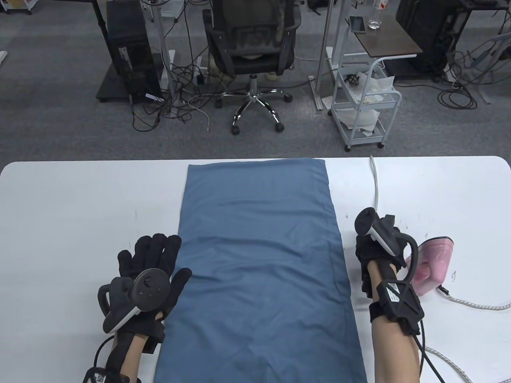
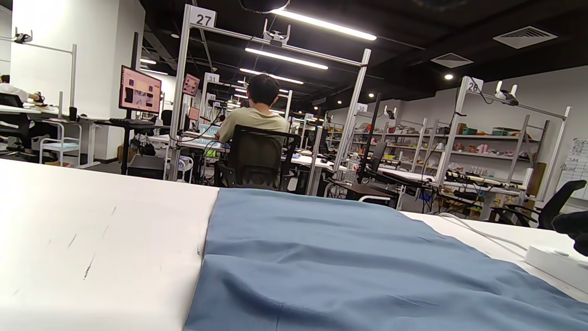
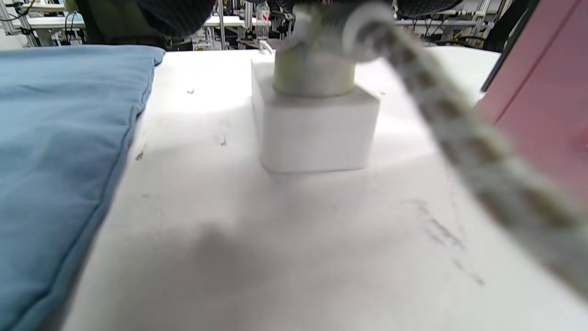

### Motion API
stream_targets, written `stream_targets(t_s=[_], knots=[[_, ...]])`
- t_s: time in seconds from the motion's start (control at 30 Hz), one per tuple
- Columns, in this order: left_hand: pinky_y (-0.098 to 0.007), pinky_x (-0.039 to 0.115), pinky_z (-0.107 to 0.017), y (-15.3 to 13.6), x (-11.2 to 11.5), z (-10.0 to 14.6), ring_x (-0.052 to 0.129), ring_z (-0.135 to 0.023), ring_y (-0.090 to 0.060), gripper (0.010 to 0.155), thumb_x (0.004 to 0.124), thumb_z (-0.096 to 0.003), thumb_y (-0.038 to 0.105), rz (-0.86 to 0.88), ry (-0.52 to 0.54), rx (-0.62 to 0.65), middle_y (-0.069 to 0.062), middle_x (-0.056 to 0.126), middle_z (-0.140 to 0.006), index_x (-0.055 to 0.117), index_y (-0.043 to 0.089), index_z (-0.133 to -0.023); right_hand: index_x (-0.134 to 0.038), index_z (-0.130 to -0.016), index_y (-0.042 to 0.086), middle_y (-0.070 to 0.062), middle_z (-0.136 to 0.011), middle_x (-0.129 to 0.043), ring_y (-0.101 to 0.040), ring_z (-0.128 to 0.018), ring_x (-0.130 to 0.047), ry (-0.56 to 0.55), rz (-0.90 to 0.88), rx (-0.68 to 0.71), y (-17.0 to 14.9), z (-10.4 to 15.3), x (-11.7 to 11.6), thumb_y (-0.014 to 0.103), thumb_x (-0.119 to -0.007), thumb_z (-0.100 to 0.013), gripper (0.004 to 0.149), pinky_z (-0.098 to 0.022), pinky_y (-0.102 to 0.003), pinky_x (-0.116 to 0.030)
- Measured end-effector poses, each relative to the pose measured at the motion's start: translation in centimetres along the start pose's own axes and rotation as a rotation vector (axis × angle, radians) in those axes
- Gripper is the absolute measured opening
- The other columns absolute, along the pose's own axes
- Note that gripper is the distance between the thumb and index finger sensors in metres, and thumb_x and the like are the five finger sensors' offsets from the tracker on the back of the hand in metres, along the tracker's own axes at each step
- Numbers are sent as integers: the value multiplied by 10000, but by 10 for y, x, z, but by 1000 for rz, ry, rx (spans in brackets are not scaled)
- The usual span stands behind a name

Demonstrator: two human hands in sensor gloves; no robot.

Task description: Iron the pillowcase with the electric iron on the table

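Note:
A blue pillowcase lies flat along the middle of the white table; it also shows in the left wrist view and the right wrist view. My left hand rests flat, fingers spread, on the pillowcase's left edge and the table. My right hand is right of the pillowcase, over a white socket block. Its fingers hold the top of a plug seated in the block. The pink iron stands just right of that hand.
The iron's braided cord trails across the table's right side and runs close past the right wrist camera. A white cable runs from the socket block to the far edge. An office chair and a cart stand beyond the table.

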State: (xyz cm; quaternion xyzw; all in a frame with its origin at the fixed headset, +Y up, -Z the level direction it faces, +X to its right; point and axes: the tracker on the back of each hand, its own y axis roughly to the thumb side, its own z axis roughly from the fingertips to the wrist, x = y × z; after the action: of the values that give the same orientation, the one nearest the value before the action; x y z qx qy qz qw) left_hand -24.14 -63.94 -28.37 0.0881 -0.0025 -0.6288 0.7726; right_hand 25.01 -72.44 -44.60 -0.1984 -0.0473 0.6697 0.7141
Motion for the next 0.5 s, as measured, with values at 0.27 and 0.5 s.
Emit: stream_targets(t_s=[0.27, 0.5], knots=[[-723, 265, -779, -7, 3, -2, 278, -1156, -394, 742, 554, -516, 623, 0, -13, -21, -66, 314, -1238, 251, 357, -1139, -263, -1110, 155, -147, -1182, -300, -503, -1014, -386, 32, -5, -3, -1, -13, -14, 389, -611, -546, 703, -704, -666, -489], [-722, 265, -779, -7, 4, -3, 278, -1157, -393, 742, 555, -515, 623, -3, -16, -22, -67, 315, -1238, 251, 358, -1138, -319, -1099, 191, -105, -1171, -355, -468, -997, -446, -14, 81, -17, 2, -13, -17, 325, -598, -545, 635, -705, -668, -472]])
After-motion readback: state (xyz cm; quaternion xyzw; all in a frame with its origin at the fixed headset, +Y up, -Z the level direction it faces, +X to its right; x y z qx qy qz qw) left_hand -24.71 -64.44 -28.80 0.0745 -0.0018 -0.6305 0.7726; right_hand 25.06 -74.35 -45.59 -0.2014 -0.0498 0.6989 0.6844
